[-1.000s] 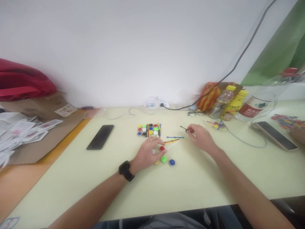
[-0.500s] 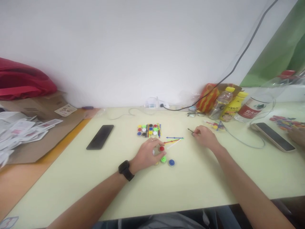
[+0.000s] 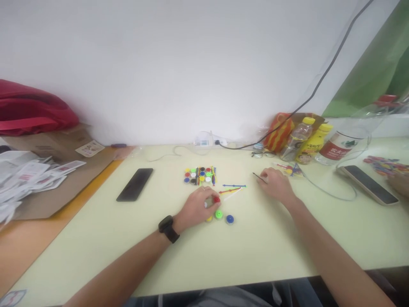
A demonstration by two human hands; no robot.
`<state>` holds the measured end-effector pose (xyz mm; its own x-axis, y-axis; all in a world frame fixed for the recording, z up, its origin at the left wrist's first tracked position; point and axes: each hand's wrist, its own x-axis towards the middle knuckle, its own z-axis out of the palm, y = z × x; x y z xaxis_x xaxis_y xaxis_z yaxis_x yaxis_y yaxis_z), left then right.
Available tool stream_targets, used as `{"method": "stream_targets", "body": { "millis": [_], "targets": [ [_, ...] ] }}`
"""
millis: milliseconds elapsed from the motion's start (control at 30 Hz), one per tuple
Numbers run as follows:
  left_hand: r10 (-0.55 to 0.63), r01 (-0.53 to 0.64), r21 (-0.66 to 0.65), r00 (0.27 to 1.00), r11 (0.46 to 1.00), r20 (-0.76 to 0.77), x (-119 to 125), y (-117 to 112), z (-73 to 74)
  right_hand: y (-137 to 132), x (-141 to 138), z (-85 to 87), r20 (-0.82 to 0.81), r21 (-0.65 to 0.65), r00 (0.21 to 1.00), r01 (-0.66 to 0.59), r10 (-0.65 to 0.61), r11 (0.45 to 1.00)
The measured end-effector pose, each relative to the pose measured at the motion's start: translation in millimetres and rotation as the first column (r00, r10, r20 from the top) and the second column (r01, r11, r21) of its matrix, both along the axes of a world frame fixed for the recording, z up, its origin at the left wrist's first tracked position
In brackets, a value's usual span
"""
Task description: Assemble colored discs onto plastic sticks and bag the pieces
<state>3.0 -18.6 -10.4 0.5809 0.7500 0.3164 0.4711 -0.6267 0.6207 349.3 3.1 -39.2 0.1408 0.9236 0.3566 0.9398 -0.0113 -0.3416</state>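
Observation:
My left hand (image 3: 197, 207), with a black watch on its wrist, rests curled on the pale green table (image 3: 159, 243). Its fingertips pinch a small red round piece (image 3: 217, 199). A green piece (image 3: 219, 214), a blue piece (image 3: 229, 219) and a yellow piece (image 3: 209, 218) lie beside that hand. My right hand (image 3: 275, 184) lies on the table to the right, fingers closed on a thin black stick (image 3: 259, 178) that points up and left. Blue, red and white sticks (image 3: 233, 189) lie between the hands. A set of several coloured round pieces (image 3: 200, 175) sits just behind.
A black phone (image 3: 134, 184) lies at the left. Bottles (image 3: 311, 138), an orange bag and glasses stand at the back right, with a second phone (image 3: 369, 184) and a cable. Another person's hand (image 3: 399, 183) is at the right edge. Paper packets and cardboard lie far left.
My right hand has moved right and lowered onto the table with the black stick. The left hand has curled tighter around the red piece.

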Motion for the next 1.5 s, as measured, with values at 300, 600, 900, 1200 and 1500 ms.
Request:
{"method": "stream_targets", "body": {
  "millis": [300, 600, 900, 1200, 1500],
  "targets": [
    [-0.039, 0.041, -0.047, 0.999, 0.998, 0.029, 0.5, 1.2, 0.6, -16.8, -62.8, 9.9, -0.144, 0.138, 0.828, -0.526, 0.542, 0.839],
    [-0.073, 0.08, -0.071, 0.993, 0.994, 0.096, 1.1, -0.2, 0.3, -23.8, -84.6, 6.7, -0.146, 0.089, 0.766, -0.62, 0.626, 0.779],
    [0.034, -0.001, -0.128, 0.967, 0.992, 0.254, 3.1, 7.1, -3.1, -30.7, -90.4, 15.5, -0.181, 0.08, 0.766, -0.613, 0.616, 0.786],
    [0.103, 0.021, -0.289, 0.907, 0.957, 0.408, 3.9, 12.1, -10.6, -28.6, -88.0, 10.4, -0.155, 0.079, 0.768, -0.617, 0.621, 0.783],
    [0.086, 0.081, -0.353, 0.898, 0.932, 0.432, 4.7, 9.8, -7.0, -28.3, -90.3, 8.6, -0.209, 0.07, 0.781, -0.589, 0.589, 0.805]
  ]
}}
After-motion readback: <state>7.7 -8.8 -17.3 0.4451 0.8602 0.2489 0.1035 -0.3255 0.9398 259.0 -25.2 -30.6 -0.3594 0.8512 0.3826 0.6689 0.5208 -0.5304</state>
